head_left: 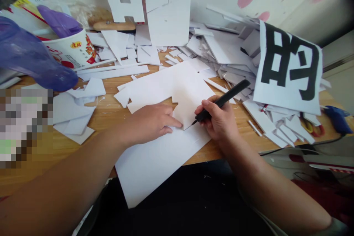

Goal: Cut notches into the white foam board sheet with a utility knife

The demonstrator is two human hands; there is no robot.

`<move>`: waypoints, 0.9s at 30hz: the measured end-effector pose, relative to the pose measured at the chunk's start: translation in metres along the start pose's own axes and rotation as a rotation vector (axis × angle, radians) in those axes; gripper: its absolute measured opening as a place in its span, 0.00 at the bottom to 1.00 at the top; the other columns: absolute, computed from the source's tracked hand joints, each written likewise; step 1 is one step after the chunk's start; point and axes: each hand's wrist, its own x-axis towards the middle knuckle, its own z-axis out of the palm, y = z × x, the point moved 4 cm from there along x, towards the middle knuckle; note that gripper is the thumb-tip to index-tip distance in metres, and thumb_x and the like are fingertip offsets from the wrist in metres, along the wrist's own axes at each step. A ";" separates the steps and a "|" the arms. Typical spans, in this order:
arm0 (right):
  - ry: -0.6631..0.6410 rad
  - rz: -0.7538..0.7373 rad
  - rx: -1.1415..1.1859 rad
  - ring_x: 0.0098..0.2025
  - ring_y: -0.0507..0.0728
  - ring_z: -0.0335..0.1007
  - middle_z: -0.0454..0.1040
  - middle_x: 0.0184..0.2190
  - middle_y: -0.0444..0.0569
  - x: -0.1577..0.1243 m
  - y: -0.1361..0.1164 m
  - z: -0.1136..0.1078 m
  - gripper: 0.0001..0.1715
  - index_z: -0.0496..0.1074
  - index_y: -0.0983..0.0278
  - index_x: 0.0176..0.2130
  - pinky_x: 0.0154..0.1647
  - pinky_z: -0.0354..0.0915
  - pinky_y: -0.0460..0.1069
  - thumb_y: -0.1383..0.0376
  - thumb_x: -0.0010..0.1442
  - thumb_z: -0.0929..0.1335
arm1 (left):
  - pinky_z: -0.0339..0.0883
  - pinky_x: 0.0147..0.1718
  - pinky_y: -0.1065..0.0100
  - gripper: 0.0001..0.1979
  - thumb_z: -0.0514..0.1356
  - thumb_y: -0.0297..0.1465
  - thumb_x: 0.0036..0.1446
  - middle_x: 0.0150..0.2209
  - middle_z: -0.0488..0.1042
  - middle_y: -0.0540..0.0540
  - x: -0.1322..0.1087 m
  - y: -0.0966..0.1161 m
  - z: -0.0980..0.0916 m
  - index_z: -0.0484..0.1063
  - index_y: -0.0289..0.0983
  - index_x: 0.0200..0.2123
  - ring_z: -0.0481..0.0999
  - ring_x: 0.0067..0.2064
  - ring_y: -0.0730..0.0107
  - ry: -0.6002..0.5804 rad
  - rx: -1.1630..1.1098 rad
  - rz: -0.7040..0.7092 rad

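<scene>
We count two hands over one notched white board [155, 162], which lies at the near middle of the worktop [109, 112] and juts past its near edge. Our right hand [219, 120] has its fingers closed round one black pen-shaped tool [232, 94], the thin tip down at the board. Our left hand [152, 121] grips nothing: the index finger is stretched out, touching the board just left of that tip. On the far side we see two upright white panels [171, 18]; far left, one printed tub [72, 49]; at right, one sheet with a black character [291, 61] and one blue tool [336, 118]. White offcuts [235, 48] lie in heaps we cannot count.
</scene>
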 end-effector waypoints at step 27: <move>0.074 -0.132 -0.077 0.19 0.51 0.69 0.76 0.20 0.43 0.006 0.002 -0.010 0.16 0.64 0.61 0.30 0.18 0.65 0.45 0.59 0.52 0.74 | 0.63 0.42 0.65 0.19 0.60 0.31 0.61 0.35 0.72 0.47 0.000 -0.006 0.003 0.76 0.52 0.55 0.72 0.42 0.61 -0.043 -0.006 0.042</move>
